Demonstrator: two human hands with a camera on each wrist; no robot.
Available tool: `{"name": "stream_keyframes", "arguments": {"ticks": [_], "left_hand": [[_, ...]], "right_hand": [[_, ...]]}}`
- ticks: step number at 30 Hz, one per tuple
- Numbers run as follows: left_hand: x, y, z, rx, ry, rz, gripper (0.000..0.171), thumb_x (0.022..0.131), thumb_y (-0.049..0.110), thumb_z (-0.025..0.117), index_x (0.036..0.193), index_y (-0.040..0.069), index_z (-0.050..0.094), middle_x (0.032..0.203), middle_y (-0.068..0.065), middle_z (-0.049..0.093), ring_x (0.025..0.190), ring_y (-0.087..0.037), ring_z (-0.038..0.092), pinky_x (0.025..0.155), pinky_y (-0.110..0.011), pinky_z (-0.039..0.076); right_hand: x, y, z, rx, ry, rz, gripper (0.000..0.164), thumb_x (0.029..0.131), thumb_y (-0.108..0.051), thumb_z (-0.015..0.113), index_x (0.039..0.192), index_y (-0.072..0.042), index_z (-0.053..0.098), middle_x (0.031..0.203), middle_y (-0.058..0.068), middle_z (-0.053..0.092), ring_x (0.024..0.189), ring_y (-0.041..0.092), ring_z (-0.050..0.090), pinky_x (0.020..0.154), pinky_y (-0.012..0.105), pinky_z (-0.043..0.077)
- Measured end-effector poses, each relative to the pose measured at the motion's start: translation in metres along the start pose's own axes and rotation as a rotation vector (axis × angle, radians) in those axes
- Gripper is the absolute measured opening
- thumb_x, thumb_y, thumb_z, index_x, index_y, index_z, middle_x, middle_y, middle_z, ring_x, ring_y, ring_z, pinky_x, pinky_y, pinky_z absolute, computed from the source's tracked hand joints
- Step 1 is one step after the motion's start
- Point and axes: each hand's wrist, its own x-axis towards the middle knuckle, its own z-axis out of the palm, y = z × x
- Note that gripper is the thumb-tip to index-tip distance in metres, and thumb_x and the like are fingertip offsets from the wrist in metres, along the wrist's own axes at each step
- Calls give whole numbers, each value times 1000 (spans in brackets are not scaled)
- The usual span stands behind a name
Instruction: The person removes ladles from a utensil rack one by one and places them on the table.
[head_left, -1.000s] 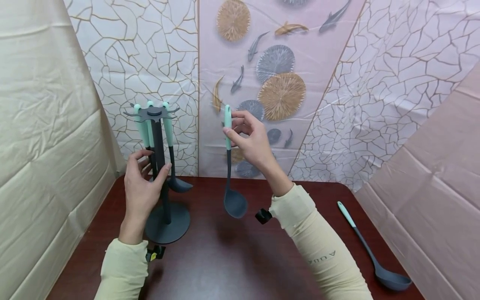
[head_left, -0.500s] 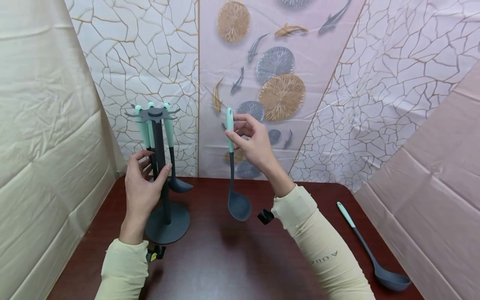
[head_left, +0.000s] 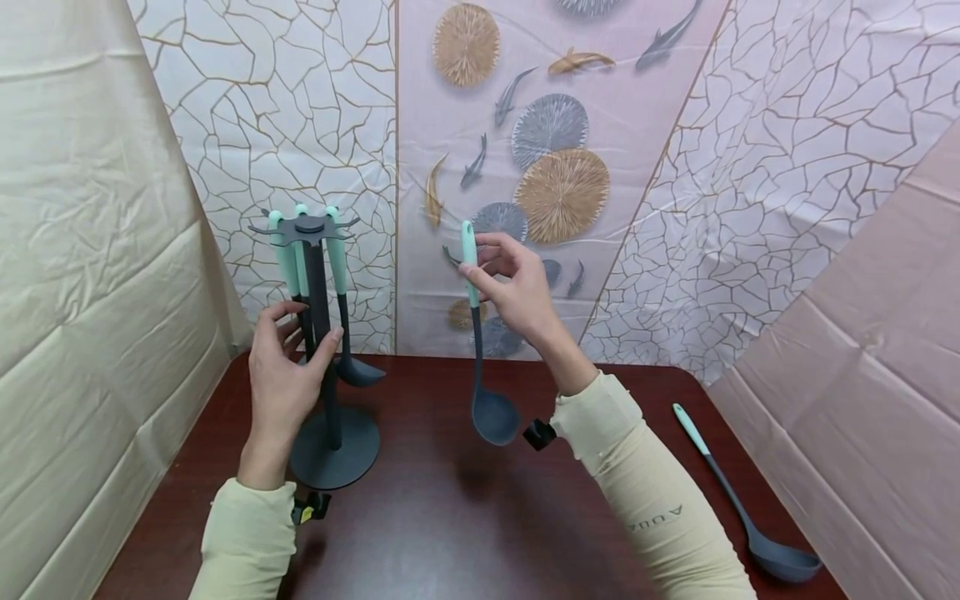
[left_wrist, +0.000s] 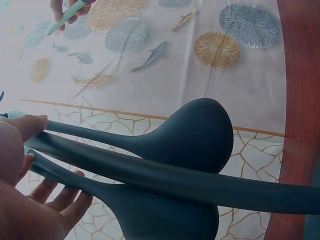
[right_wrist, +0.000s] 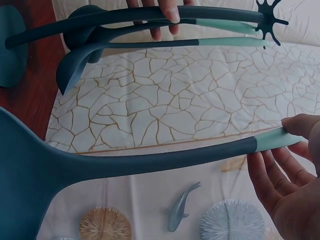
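On the left of the head view stands a dark utensil stand with a round base and a hooked top. Several dark utensils with mint handles hang from it. My left hand grips the stand around its post, thumb on the near right side; in the left wrist view its fingers also lie against a hanging utensil. Right of the stand, my right hand pinches a ladle by its mint handle. That ladle hangs bowl-down above the table, its handle between thumb and fingertips in the right wrist view.
A second ladle with a mint handle lies along the right edge of the dark red table. Patterned cloth hangs behind the table, with pale padded cloth on both sides.
My right hand has moved slightly right and down with the ladle, which is now a little farther from the stand. The left hand and the stand have stayed in place.
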Motion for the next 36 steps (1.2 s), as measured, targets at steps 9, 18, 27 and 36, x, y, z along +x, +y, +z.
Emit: {"name": "stream_keyframes", "arguments": {"ticks": [9,18,27,36], "left_hand": [[0,0,0,1,2,3,61,94,18,83,142,2,50,140,-19,55,128,-36,64,104,-60,52],[0,0,-1,-1,1,5,61,94,18,83,142,2,49,140,-18,55,128,-35,64,104,-61,52],[0,-1,-1,8,4,-1,61,94,19,83,142,3,50,140,-17,55,128,-35,64,105,-58,52],[0,-1,0,6,3,0,61,94,20,83,142,3,50,140,-17,56,128,-35,64,104,-60,52]], "right_hand": [[-4,8,-8,-28,9,35,36,98,-12,77,133,-6,69,101,14,70,80,24,69,65,45,62],[-8,18,-17,-63,22,94,39,99,-2,72,137,4,64,105,26,67,84,44,67,66,49,61],[-14,30,-27,-43,34,81,33,98,-10,77,130,-4,70,100,19,70,78,32,68,63,39,61],[-17,37,-34,-67,36,103,33,98,-13,77,129,-7,71,101,17,70,77,21,68,62,44,62]]}}
